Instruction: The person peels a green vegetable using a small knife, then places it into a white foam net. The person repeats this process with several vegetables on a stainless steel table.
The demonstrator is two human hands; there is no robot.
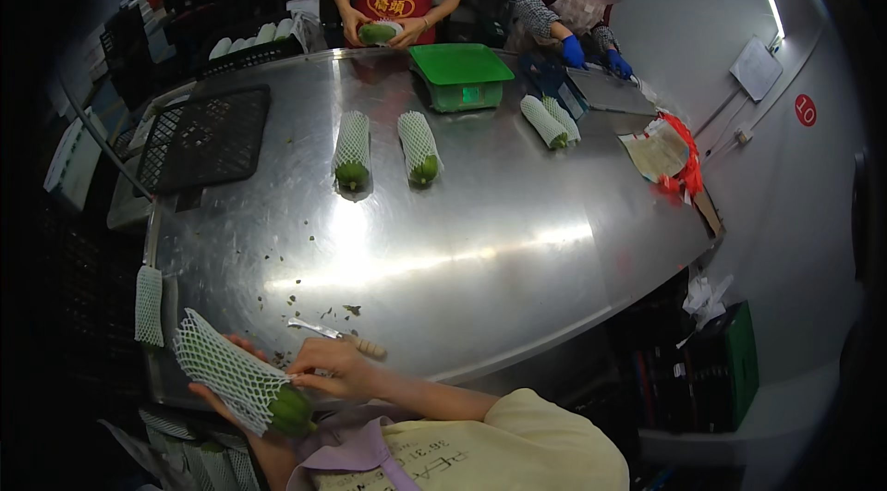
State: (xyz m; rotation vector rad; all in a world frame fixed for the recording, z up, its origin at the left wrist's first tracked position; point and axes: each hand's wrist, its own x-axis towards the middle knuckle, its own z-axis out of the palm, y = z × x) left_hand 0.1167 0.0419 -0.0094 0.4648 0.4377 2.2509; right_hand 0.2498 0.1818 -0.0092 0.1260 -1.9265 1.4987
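My left hand (211,397) cradles a large green gourd (291,411) from beneath and from its far side, at the table's near left corner. A white foam net sleeve (229,373) covers most of the gourd, leaving the stem end bare towards me. With thumb and fingertips, my right hand (332,366) pinches the sleeve's rim beside that bare end. Just beyond the right hand lies a small knife (339,336), its blade pointing left and its wooden handle right. Another foam net sleeve (149,304) lies along the table's left edge; whether it holds a gourd, I cannot tell.
Two netted gourds (352,151) lie mid-table, and two more (551,122) near a green scale (461,75). A black crate (208,137) rests at the left. Across the steel table (485,214), one person holds a gourd; another wears blue gloves (574,52).
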